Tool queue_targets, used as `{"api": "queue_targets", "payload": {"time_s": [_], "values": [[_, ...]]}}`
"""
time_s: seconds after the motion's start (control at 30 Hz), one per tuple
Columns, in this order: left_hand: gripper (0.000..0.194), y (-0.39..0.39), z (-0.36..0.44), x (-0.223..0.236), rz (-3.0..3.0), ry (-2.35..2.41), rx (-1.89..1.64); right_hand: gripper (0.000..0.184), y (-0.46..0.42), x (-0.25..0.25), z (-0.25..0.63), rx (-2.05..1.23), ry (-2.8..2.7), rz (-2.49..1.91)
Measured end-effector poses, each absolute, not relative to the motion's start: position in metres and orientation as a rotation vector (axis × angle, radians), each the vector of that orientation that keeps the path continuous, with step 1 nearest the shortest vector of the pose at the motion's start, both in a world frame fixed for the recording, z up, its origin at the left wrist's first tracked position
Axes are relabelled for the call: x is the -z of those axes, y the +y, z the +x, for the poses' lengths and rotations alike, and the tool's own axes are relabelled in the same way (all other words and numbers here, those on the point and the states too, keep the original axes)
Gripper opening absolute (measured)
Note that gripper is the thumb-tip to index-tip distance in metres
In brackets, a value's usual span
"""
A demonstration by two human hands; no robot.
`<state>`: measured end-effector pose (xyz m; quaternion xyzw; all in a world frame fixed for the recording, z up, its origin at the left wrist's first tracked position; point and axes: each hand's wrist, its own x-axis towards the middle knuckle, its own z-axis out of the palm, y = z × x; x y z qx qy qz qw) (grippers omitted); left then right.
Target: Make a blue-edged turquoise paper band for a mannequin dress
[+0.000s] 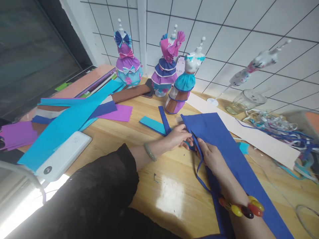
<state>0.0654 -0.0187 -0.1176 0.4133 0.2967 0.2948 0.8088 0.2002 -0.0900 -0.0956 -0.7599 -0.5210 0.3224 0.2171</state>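
A long dark blue sheet of paper (229,146) lies across the wooden table (164,186). My left hand (177,136) pinches the sheet's near edge, fingers closed on it. My right hand (211,156) is closed on the same edge and on a thin blue strip (199,169) that trails toward me. Whether a tool is in my right hand is hidden. A green bangle is on my left wrist and coloured beads on my right.
Three small mannequins in paper dresses (127,63) (166,66) (185,81) stand at the back, a tilted one (249,71) to the right. Coloured paper sheets (69,116), a white power bank (63,156), a glass jar (245,101), a white strip (249,132) and ribbon scraps (279,127) surround the work.
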Motion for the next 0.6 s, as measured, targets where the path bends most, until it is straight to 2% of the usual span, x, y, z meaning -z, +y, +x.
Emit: {"api": "queue_targets", "payload": {"time_s": [0.37,0.6], "values": [[0.015,-0.017,0.066,0.122,0.88,0.612,-0.627,0.051,-0.093,0.092,0.199,-0.989,-1.325,-2.05],[0.015,-0.017,0.067,0.122,0.879,0.598,-0.629,0.049,-0.107,0.089,0.199,-1.278,-1.046,-1.916]]}}
